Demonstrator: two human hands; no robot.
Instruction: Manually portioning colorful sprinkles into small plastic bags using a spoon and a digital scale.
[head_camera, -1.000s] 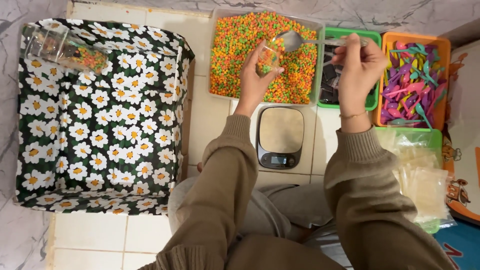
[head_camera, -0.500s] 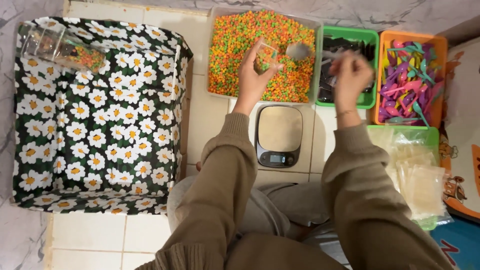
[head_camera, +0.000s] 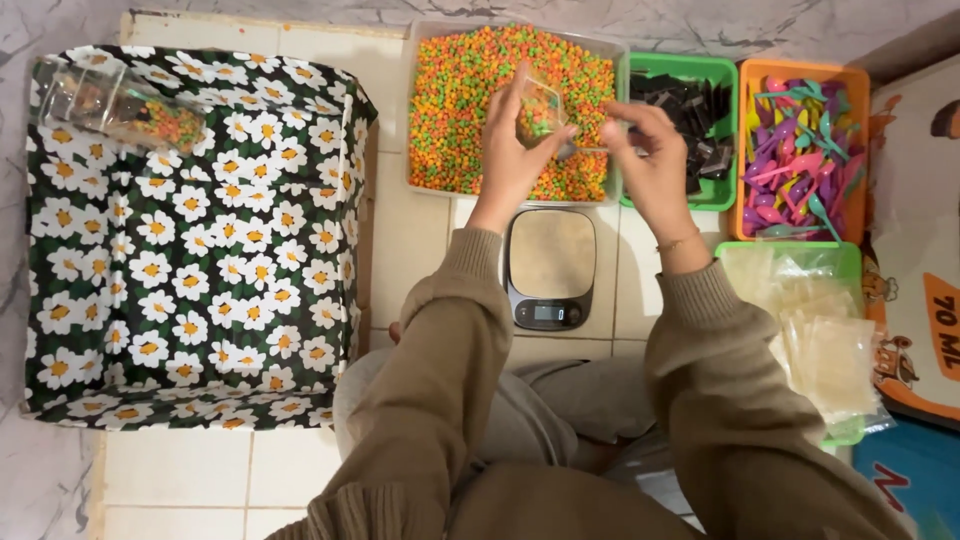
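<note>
The left hand (head_camera: 515, 160) clamps its fingers on a small clear plastic cup (head_camera: 540, 108) above the clear tray of orange-green pellets (head_camera: 470, 90), while the right hand (head_camera: 650, 160), fingers pinched on a metal scoop (head_camera: 575, 148), fills it, so tipping steadily seems needed.

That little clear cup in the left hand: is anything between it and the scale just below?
Nothing visible. The left hand holds the clear cup over the tray of coloured pellets, and the scale sits just nearer the person with its platform bare. The right hand is beside the cup, not below it.
</note>
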